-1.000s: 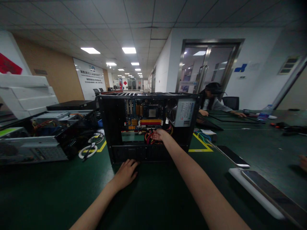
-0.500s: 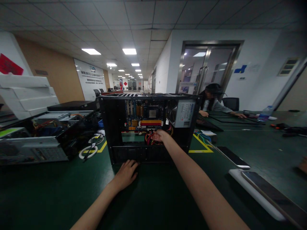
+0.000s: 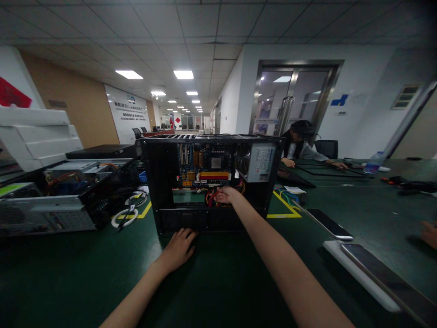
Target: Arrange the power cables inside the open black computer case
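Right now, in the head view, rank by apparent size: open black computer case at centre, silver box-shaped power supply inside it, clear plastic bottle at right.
1. Open black computer case
2. Silver power supply
3. Clear plastic bottle, farther off, so true size unsure

looks like an office with a computer workbench. has a grey square-tiled ceiling [image 3: 153,27], rectangular white light panels [image 3: 183,74], a white wall sign with dark lettering [image 3: 131,114], a steel-framed double glass door [image 3: 309,95]. also has a black-backed chair [image 3: 327,149] behind a dark green tabletop [image 3: 211,282] bearing an opened black metal computer case [image 3: 180,217] and an opened silver-and-black metal computer case [image 3: 68,216].
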Available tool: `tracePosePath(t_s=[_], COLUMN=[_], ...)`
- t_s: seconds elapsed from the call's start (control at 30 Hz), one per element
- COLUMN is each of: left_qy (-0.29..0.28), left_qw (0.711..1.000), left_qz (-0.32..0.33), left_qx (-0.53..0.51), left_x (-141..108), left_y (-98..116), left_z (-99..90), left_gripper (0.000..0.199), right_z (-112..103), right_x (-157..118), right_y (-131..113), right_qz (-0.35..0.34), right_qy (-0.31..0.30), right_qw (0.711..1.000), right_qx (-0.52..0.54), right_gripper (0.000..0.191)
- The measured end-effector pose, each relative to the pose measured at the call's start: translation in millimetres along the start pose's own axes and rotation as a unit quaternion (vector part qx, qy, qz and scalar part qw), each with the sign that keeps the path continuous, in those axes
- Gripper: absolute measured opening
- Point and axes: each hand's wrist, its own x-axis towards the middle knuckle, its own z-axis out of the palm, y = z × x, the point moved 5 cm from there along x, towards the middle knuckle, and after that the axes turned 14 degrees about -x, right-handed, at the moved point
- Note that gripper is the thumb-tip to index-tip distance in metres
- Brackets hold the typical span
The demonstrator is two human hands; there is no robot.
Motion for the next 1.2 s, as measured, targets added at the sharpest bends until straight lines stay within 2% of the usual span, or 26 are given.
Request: tracePosePath(t_s=[0.23, 0.33, 0.43, 0.5, 0.67, 0.73, 0.87, 1.03, 1.2], left_qy=[0.0, 0.004, 0.004, 0.004, 0.008, 0.01, 0.013, 0.009, 0.012], left_qw=[1.0, 1.0, 1.0, 1.0, 1.0, 1.0, 1.0, 1.0, 1.0], left_qz=[-0.004, 0.001, 0.001, 0.001, 0.005, 0.009, 0.011, 0.002, 0.009], left_qx=[-0.004, -0.002, 0.0, -0.001, 0.0, 0.001, 0.004, 0.001, 0.002], left_x=[-0.2, 0.2, 0.9, 1.3, 1.3, 1.2, 1.2, 1.2, 0.9], left_y=[0.6, -2.0, -5.0, -5.7, -4.5, -4.3, -5.2, -5.2, -5.5], left_z=[-1.0, 0.7, 3.0, 3.9, 3.9, 3.9, 4.3, 4.5, 5.1], left_gripper=[0.04, 0.04, 0.041, 0.041, 0.04, 0.04, 0.039, 0.04, 0.04], right_z=[-6.7, -22.3, -43.2, -56.2, -68.6, -68.1, -65.2, -57.4, -52.4], right_x=[-3.1, -7.0, -16.1, -26.8, -69.3, -85.0, -103.7, -113.1, -116.9], right_y=[1.6, -2.1, -7.3, -10.7, -8.1, 2.0, 25.4, 42.3, 56.7], right_qz=[-0.006, -0.041, -0.088, -0.123, -0.213, -0.221, -0.234, -0.311, -0.401], right_qy=[0.005, 0.066, 0.148, 0.209, 0.335, 0.355, 0.368, 0.397, 0.443], right_qw=[0.996, 0.987, 0.96, 0.919, 0.742, 0.691, 0.628, 0.538, 0.489], right_qx=[-0.087, -0.14, -0.22, -0.31, -0.54, -0.59, -0.645, -0.675, -0.635], right_gripper=[0.021, 0.019, 0.014, 0.013, 0.015, 0.016, 0.019, 0.026, 0.029])
